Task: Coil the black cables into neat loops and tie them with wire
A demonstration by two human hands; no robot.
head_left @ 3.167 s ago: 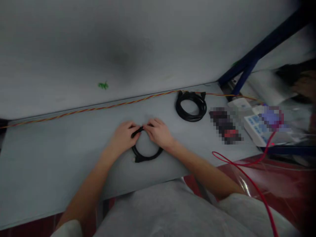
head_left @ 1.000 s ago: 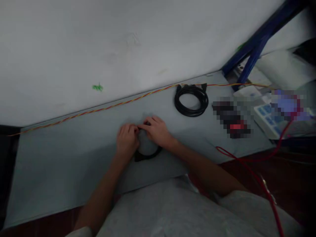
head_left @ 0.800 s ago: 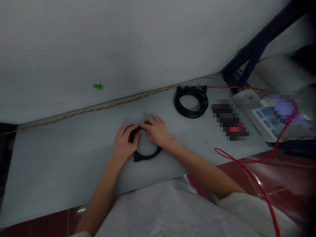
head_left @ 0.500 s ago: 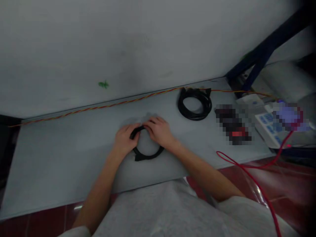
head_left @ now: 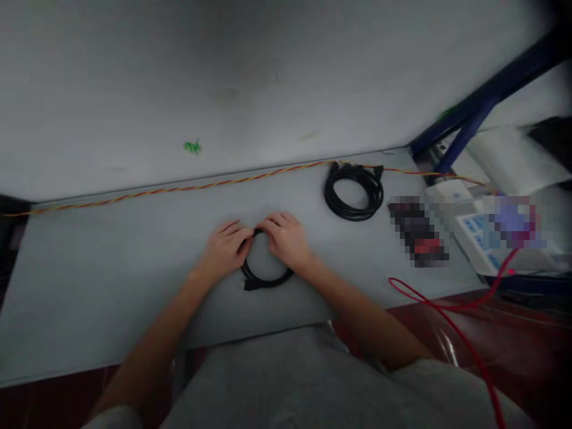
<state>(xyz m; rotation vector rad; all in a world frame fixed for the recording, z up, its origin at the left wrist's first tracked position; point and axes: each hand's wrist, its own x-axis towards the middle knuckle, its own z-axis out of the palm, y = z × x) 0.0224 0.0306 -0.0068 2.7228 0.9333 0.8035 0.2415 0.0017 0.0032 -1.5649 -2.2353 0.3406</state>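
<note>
A black cable (head_left: 269, 284), looped into a ring, is held just above or on the grey counter (head_left: 111, 286); which of the two cannot be told. Its far side is pinched between the thumb and fingers of the left hand (head_left: 226, 247) and the fingertips of the right hand (head_left: 286, 239), with the two hands close together. A plug (head_left: 251, 285) is seen at the near left of the ring. A thicker coil of black cable (head_left: 353, 213) is laid farther back to the right, beside a twisted red and yellow wire (head_left: 187, 189) that is run along the foot of the white wall (head_left: 134, 77). On the wall a green scribble (head_left: 192, 146) is marked, in which no word can be read. To the right, a dark object with a red patch (head_left: 417, 232) is blurred into squares, so any label on it is hidden. Beyond it, blue printed panels are shown on a white box (head_left: 480, 241), but their writing is too small to be read. A red cord (head_left: 467, 339) is looped over the counter's near right edge. No brand can be made out.
</note>
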